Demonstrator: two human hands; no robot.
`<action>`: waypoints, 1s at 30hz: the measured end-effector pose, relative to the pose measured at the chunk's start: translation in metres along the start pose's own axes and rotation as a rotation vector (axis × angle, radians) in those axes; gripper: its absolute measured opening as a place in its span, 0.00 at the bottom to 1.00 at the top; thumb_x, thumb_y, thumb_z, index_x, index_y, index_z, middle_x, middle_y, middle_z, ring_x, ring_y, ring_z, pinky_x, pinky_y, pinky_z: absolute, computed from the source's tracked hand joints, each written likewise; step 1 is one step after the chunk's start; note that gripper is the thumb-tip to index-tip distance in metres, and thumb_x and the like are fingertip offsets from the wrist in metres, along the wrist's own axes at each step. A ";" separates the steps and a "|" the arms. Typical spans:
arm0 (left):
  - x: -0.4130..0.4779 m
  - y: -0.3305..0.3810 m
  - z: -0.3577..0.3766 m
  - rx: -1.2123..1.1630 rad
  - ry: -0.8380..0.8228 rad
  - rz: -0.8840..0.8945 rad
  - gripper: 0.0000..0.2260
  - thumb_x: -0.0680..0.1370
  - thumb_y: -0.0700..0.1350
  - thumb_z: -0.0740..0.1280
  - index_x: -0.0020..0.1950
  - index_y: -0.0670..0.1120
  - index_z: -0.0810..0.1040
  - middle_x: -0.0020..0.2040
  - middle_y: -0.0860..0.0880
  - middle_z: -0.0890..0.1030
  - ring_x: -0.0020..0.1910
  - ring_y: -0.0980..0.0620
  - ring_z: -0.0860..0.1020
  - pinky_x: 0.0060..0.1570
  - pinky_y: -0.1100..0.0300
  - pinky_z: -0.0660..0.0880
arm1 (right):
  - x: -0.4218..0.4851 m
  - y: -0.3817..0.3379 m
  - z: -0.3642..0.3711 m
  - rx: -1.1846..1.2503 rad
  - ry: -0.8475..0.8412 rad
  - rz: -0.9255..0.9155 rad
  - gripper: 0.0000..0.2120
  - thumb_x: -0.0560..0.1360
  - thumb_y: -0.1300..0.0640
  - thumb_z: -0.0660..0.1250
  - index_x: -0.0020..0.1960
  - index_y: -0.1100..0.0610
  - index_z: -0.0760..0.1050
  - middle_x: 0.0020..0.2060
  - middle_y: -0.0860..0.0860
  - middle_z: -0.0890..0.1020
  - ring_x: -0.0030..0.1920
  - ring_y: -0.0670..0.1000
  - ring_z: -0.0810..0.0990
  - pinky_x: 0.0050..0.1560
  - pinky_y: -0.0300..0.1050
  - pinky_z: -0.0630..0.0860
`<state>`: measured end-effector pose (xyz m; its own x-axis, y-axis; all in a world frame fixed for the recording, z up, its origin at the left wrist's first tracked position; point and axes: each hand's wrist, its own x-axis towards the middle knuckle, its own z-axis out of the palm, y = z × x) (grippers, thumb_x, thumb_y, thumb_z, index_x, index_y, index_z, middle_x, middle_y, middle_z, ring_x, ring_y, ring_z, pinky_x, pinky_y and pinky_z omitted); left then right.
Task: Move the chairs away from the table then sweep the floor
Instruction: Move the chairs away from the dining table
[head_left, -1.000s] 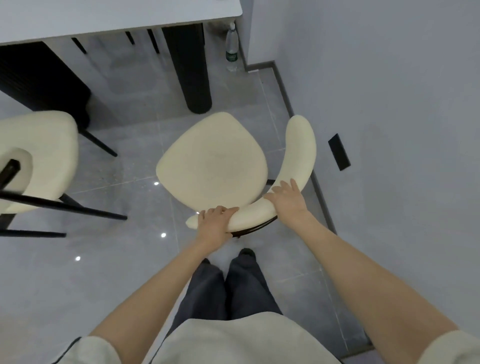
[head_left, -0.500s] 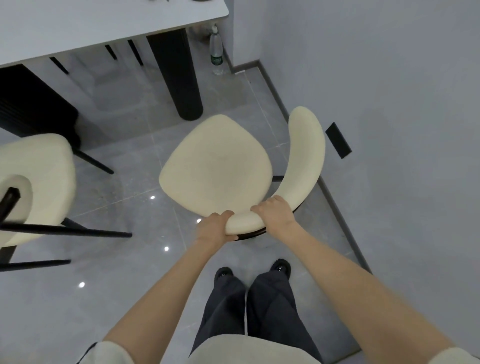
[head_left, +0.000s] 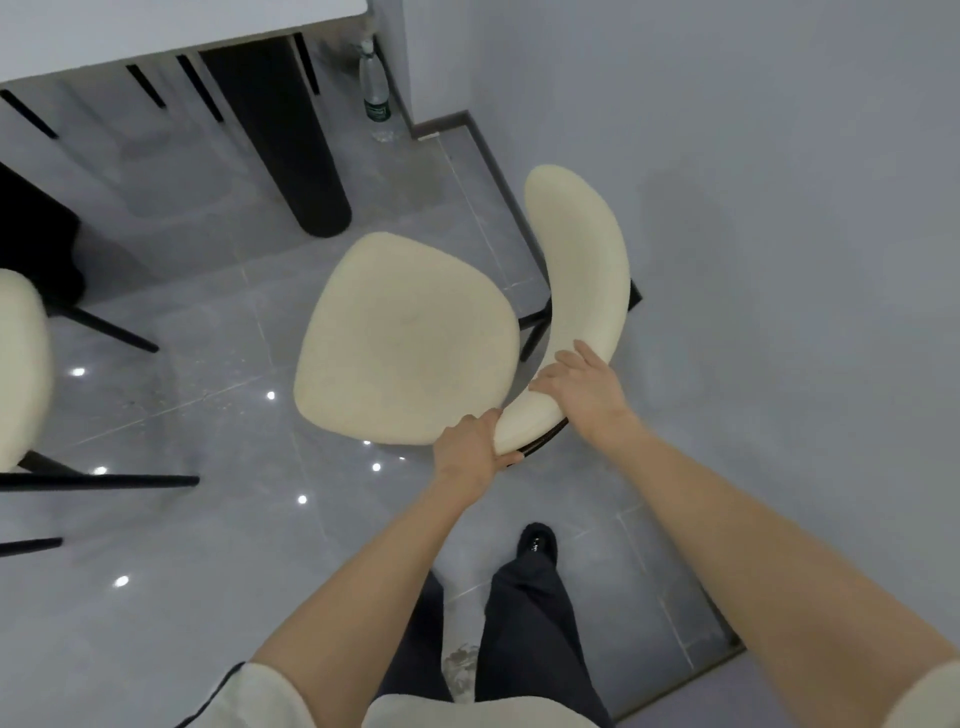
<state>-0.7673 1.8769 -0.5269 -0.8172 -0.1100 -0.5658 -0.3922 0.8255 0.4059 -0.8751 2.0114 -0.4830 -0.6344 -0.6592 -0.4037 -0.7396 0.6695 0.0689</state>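
1. The grey tiled floor (head_left: 182, 571) fills most of the view, glossy, with small bright reflections of lights on it.
2. A plain pale wall (head_left: 753, 156) runs down the right side, with a dark skirting strip where it meets the floor.
3. The white table (head_left: 156, 31) shows only as a corner at the upper left, and its thick black column (head_left: 296, 145) stands on the floor below it.
4. The cream chair (head_left: 405, 338) sits out from under the table, between the column and the person. Its seat is near the foot of the column but apart from it. Its curved backrest (head_left: 582, 260) is turned toward the wall. Whether its legs are on the floor or lifted cannot be told.
5. A second chair (head_left: 21, 364), also cream with black legs, is cut off by the left edge, well apart from the first.
6. The right hand (head_left: 584, 387) lies over the top of the backrest, thumb on the seat side and fingers fairly straight along the pad. It rests there rather than clenching.
7. The left hand (head_left: 470, 447) grasps the near end of the backrest, fingers curled over it and thumb tucked beneath.
8. A clear water bottle (head_left: 374, 93) stands upright in the corner by the wall, beyond the column.
9. One black shoe (head_left: 537, 540) shows below the hands, at the end of a dark trouser leg.
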 end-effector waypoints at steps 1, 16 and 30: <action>0.008 0.017 0.004 -0.010 0.006 -0.009 0.29 0.73 0.61 0.67 0.70 0.52 0.65 0.58 0.44 0.77 0.54 0.43 0.77 0.51 0.52 0.73 | -0.003 0.018 -0.003 -0.004 -0.048 0.024 0.21 0.78 0.61 0.61 0.69 0.49 0.71 0.68 0.50 0.73 0.73 0.56 0.62 0.77 0.51 0.43; 0.070 0.152 0.010 -0.353 -0.193 0.164 0.38 0.72 0.58 0.70 0.77 0.54 0.55 0.68 0.48 0.71 0.65 0.47 0.71 0.62 0.54 0.70 | -0.044 0.173 0.024 0.661 0.161 0.322 0.26 0.80 0.65 0.54 0.76 0.50 0.60 0.78 0.56 0.51 0.74 0.60 0.62 0.69 0.54 0.68; 0.137 0.140 -0.087 -0.208 -0.064 0.246 0.20 0.81 0.44 0.57 0.74 0.51 0.64 0.66 0.46 0.75 0.63 0.46 0.73 0.60 0.59 0.68 | -0.010 0.092 0.015 1.074 0.303 0.929 0.46 0.77 0.63 0.62 0.76 0.43 0.30 0.69 0.59 0.59 0.55 0.58 0.70 0.57 0.48 0.72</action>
<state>-0.9713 1.9296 -0.4852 -0.8726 0.1194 -0.4737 -0.2694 0.6912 0.6706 -0.9334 2.0850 -0.4864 -0.9044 0.1918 -0.3812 0.3922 0.7257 -0.5654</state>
